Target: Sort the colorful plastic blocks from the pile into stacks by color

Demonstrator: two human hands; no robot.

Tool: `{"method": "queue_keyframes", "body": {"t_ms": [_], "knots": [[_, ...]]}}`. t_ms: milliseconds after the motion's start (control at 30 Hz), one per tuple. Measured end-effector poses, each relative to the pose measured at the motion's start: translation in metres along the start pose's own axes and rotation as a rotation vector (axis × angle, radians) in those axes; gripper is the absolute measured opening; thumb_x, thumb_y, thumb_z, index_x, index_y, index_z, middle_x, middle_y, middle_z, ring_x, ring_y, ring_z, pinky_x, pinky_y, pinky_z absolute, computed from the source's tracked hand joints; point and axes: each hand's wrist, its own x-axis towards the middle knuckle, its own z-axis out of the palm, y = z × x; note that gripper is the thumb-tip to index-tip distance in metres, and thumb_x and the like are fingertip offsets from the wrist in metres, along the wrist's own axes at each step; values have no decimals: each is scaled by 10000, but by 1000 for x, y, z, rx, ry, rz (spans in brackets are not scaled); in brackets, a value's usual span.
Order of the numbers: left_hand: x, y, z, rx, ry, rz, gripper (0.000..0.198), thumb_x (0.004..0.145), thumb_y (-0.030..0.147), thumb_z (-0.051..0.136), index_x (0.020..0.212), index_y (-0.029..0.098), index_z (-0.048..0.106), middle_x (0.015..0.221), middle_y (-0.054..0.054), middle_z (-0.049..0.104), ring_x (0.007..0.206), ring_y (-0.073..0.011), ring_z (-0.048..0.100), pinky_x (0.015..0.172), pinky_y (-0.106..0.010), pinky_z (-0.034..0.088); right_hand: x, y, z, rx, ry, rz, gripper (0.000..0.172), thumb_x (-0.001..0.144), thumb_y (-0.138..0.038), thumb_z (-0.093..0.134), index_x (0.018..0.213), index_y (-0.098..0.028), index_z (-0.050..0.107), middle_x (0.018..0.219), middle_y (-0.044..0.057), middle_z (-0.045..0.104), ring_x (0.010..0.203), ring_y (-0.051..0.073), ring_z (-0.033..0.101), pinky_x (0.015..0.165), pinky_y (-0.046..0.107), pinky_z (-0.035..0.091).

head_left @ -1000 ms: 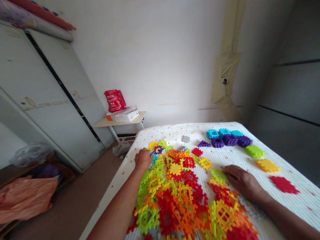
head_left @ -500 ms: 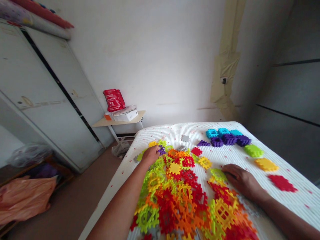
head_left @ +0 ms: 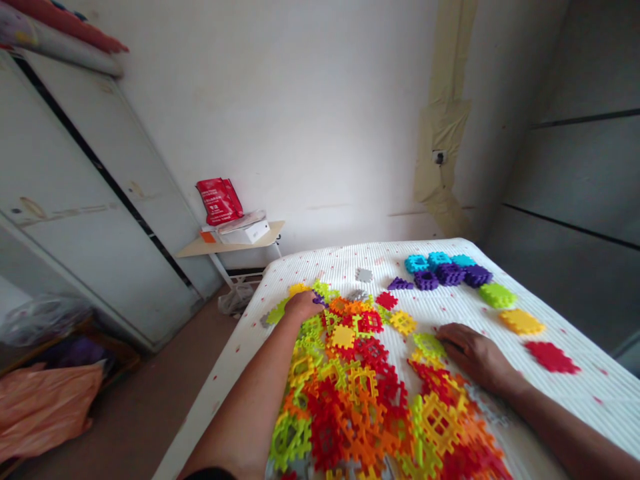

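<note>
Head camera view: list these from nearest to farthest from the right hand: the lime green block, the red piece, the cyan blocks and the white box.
From the right hand:
1. Lime green waffle block, just left of the hand.
2. Red waffle piece, to the right, on the bed.
3. Cyan blocks, ahead at the bed's far end.
4. White box, far left, on the side table.

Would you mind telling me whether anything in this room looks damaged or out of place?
Yes: a long strip of yellowed tape runs down the wall around a socket, wrinkled like a makeshift repair. Also, a lone grey interlocking plastic piece lies apart from the colourful heap on the mattress.
</note>
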Motion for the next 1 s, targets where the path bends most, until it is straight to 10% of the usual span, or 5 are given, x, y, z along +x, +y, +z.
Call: {"method": "queue_keyframes", "body": {"t_ms": [533,1000], "knots": [[3,3,5,-136,-76,13,327,836,350,568,1092,147,564,1093,-65,586,944,-210,586,783,-386,512,3,-7,-4,12,-19,8,271,874,-257,392,896,-199,656,936,71,667,853,181,617,773,301,502],[-30,-4,-9,-582,178,-21,286,847,329,551,1059,138,552,981,-55,601,809,-157,593,695,-334,517,4,-6,-3,26,-2,17,275,864,-277,392,875,-195,654,910,69,666,834,184,612,761,305,499]]}}
